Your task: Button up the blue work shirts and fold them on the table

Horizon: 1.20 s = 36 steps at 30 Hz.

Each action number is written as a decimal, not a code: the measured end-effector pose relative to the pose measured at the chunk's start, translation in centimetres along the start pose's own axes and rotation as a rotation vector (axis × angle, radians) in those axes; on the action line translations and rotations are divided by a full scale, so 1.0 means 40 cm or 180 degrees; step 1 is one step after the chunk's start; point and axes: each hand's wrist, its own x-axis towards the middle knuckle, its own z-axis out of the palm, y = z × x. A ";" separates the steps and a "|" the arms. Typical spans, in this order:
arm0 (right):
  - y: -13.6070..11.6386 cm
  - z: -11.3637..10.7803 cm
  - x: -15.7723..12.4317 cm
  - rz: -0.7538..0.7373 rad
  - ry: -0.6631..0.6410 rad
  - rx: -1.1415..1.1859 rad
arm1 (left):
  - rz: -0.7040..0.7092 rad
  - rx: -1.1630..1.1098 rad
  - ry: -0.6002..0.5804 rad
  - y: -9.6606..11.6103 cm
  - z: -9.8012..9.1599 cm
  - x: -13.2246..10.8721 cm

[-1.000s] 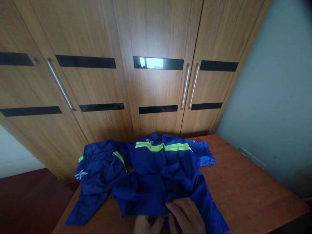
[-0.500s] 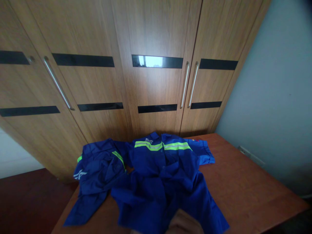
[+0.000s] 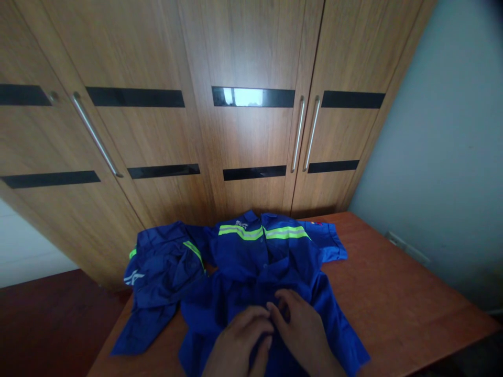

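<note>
Spread front up, the blue jacket [image 3: 236, 262] has its collar at the worktop's [image 3: 396, 303] back edge. Its upper part looks laid out; creases remain. The left hand [image 3: 243, 332] and right hand [image 3: 301, 322] curl over its lower front, grip unclear. Bunched blue cloth [image 3: 161, 272] lies by the left edge.
</note>
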 end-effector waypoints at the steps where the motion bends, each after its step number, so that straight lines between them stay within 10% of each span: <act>1: -0.005 0.005 0.003 -0.0019 -0.0071 -0.0045 | -0.0013 0.0219 0.0164 -0.013 0.011 0.021; 6: -0.017 0.018 -0.007 0.0032 -0.0086 -0.0066 | -0.0208 0.0749 0.0829 -0.108 0.041 0.040; 16: -0.083 0.063 -0.014 0.0031 -0.0145 -0.0564 | -0.0532 0.0692 0.0821 -0.168 0.033 -0.012; 28: 0.041 0.039 -0.055 0.0311 0.0261 0.1730 | -0.0462 0.0309 0.0486 -0.164 0.024 -0.016; 36: 0.127 0.048 -0.110 0.0599 0.0689 0.0989 | -0.0091 -0.0108 0.0786 -0.136 0.027 0.006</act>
